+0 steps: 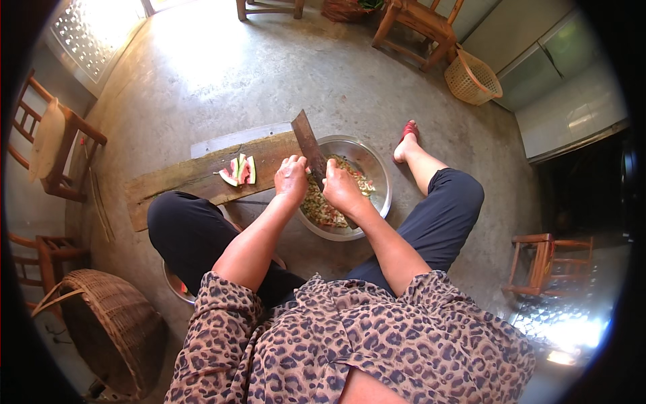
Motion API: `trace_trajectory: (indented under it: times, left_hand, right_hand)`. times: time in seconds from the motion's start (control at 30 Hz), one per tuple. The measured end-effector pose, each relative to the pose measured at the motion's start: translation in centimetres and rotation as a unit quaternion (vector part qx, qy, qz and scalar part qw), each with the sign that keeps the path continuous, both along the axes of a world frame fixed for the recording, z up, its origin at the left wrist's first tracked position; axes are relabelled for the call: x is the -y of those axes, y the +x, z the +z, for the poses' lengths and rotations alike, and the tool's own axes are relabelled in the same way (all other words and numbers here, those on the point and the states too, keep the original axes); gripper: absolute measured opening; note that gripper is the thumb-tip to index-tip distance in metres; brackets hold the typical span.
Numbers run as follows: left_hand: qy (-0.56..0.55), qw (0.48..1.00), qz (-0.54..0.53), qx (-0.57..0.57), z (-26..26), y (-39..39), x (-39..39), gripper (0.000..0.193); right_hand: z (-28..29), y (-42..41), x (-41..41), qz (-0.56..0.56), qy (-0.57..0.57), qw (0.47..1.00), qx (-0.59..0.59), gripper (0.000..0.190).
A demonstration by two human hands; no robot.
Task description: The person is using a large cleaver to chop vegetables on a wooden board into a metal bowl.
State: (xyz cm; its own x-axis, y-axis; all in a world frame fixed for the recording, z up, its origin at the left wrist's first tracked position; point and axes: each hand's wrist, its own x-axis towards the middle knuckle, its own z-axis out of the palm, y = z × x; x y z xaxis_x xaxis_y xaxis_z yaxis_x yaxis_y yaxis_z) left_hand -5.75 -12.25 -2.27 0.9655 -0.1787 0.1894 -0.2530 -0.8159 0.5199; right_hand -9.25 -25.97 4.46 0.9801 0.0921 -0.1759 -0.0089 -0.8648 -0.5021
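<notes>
My right hand [345, 187] is closed around the handle of a large, rusty-looking cleaver [308, 135]. Its blade points away from me, across the right end of a worn wooden board [197, 174]. Close to the left of the blade, my left hand [291, 177] presses on the board's end with curled fingers; a small piece of watermelon rind [308, 170] shows at the fingertips, mostly hidden. Several watermelon rind strips [242, 170] lie on the board. Below the blade, a round metal basin [386, 194] contains chopped rind [323, 209], partly covered by my right hand.
A metal strip [242, 140] runs along the board's far edge. Wooden chairs [63, 146] stand at left, far right and lower right. A wicker basket [108, 323] lies tilted at lower left, near another basin [176, 288] partly behind my leg. A plastic basket [472, 78] stands upper right.
</notes>
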Motion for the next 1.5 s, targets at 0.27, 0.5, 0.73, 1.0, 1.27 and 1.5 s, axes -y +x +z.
trace_trajectory:
  times: [0.27,0.5,0.73,1.0,1.27,1.5]
  left_hand:
    - [-0.004,1.000,-0.004,0.003,-0.5,0.1,-0.2,0.011]
    - [-0.010,1.000,-0.014,0.007,-0.7,0.3,-0.3,0.009]
    - [-0.007,1.000,-0.011,0.001,-0.3,0.1,-0.5,0.010]
    - [0.005,1.000,0.000,-0.004,-0.5,0.1,-0.1,0.009]
    - [-0.006,1.000,-0.005,-0.006,0.2,-0.1,-0.2,0.009]
    - [0.007,1.000,-0.012,-0.018,-0.2,0.1,-0.4,0.010]
  right_hand:
    - [0.3,-2.0,1.2,-0.043,0.009,0.999,0.025,0.028]
    - [2.2,-3.2,1.1,0.012,-0.015,1.000,-0.017,0.024]
    - [2.2,-3.2,0.4,0.030,-0.046,0.998,-0.010,0.025]
    - [-1.0,-0.5,-0.2,-0.043,0.010,0.999,0.007,0.030]
    - [-0.2,-1.9,0.2,-0.057,0.027,0.998,0.029,0.029]
    - [1.8,-3.2,0.5,0.004,0.003,1.000,-0.011,0.024]
